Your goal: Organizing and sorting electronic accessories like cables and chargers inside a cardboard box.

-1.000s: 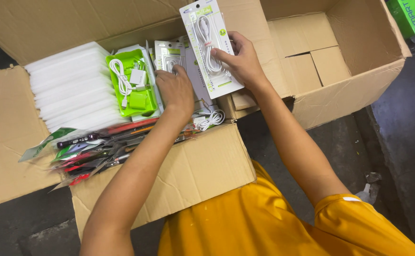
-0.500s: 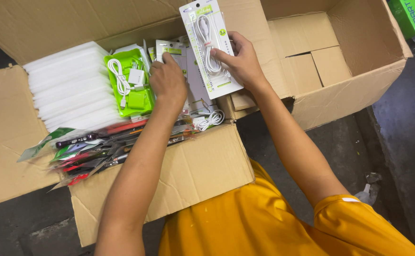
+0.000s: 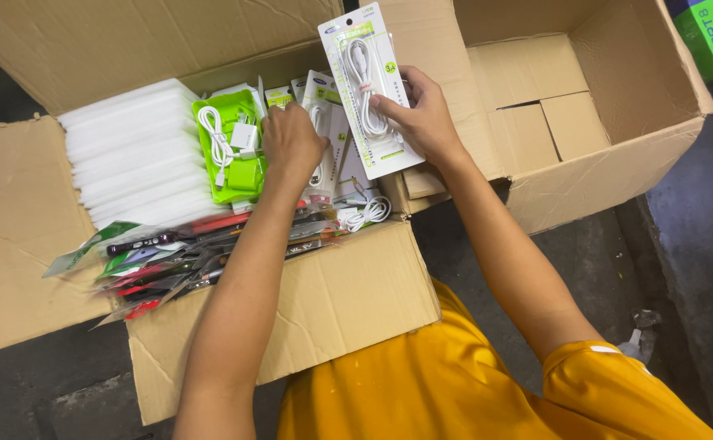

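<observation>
Since the earlier frames, my left hand (image 3: 291, 140) has shifted leftward and slightly up along the row of packs; my right hand (image 3: 422, 114) has barely moved.

Right hand: fingers curled, thumb across the front, pinching a cable pack (image 3: 370, 90) near its right edge, held up above the open box (image 3: 316, 310). I judge the pack light and flat, its card back fairly stiff, its clear front slick and easily dented. Best hold: card margins, not the bubble over the white coiled cable.

Left hand: fingers bent down onto the tops of upright packs (image 3: 324, 130) standing in the box; whether it pinches one I cannot tell.

Box contents, left to right:
- stack of white foam sheets (image 3: 132, 155)
- green charger pack (image 3: 230, 147) with white cable, just beside the left hand
- upright packs under that hand
- loose white cable (image 3: 369, 213) near the front wall
- flat sleeved items (image 3: 169, 261), red, green and dark, spilling over the front left edge

Second box (image 3: 609, 171), to the right, holds small plain cartons (image 3: 552, 98).
</observation>
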